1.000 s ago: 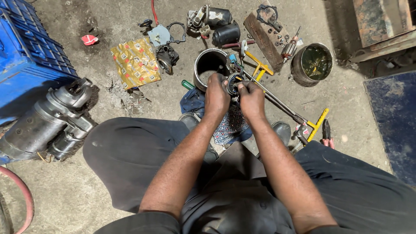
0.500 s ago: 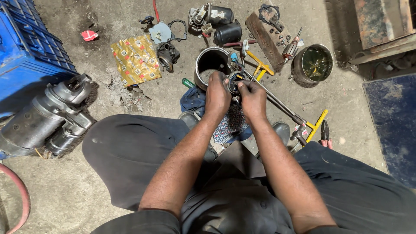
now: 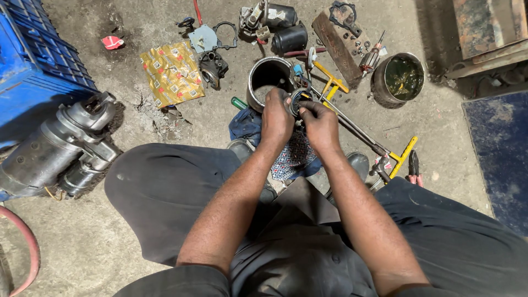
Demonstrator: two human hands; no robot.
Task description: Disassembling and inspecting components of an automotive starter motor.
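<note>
ring point(image 3: 298, 100): small dark metal part, held above the floor just before the steel housing point(image 3: 268, 82) | left hand point(image 3: 276, 118) and right hand point(image 3: 320, 122): fingers closed on its rim | likely stiff, light, greasy-slippery; grip the outer edge

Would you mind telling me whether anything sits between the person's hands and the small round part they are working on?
Nothing visible does: the left hand and right hand already grip the small round part directly from both sides.
</note>
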